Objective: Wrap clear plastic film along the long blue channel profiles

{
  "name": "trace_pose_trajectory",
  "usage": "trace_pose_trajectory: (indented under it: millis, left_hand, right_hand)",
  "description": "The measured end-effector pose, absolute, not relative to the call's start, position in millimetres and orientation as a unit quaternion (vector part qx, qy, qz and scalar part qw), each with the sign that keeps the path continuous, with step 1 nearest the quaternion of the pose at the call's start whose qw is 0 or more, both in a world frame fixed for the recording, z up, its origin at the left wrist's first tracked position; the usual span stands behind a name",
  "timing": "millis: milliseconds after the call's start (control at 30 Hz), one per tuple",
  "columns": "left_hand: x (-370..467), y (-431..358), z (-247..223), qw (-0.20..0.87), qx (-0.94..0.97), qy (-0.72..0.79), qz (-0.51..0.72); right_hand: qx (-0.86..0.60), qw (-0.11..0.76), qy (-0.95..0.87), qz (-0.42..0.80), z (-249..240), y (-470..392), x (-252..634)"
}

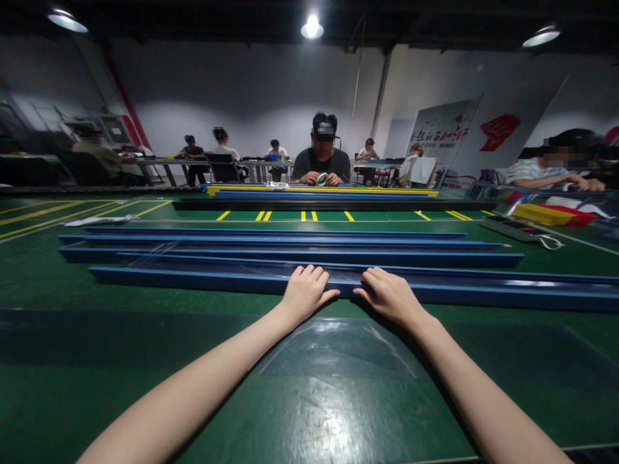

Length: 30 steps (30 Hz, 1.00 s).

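Note:
A long blue channel-shaped strip [483, 295] lies across the green table in front of me. My left hand [308, 290] grips its near wall, fingers over the top edge and thumb on the front side. A short way to the right, my right hand [387, 291] holds the same strip, with its fingers curled over the edge and the thumb pointing inward. Clear film shows inside the channel. Behind it lie more blue strips [338, 258], roughly parallel. Nearer to me, a transparent sheet [338, 348] lies flat on the tabletop.
Beyond are a black strip [338, 205] and yellow and blue strips [387, 191]. A person [322, 158] sits opposite. At the right are a grey tray [515, 229], yellow and red items [546, 214] and another person. Others sit at tables farther back.

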<state>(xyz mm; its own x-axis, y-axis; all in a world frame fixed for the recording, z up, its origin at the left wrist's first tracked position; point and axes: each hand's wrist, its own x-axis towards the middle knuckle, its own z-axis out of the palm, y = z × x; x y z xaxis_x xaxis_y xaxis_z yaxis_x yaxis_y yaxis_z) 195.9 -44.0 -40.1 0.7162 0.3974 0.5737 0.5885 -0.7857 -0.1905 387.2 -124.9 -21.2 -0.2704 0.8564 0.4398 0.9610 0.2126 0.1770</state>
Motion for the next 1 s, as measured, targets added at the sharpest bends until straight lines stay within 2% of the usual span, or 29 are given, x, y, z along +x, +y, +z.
trace_pose_trajectory:
  millis: [567,1000]
  left_hand:
    - [196.2,-43.0,-38.0,0.158,-0.926,-0.206,-0.274]
    - [195.4,-42.4,-39.2,0.173,-0.921,-0.242,-0.252]
  right_hand:
    - [-0.619,0.082,-0.757,-0.194,-11.5,-126.5,392.3]
    - [-0.652,0.080,-0.730,-0.192,-9.2,-134.3,401.9]
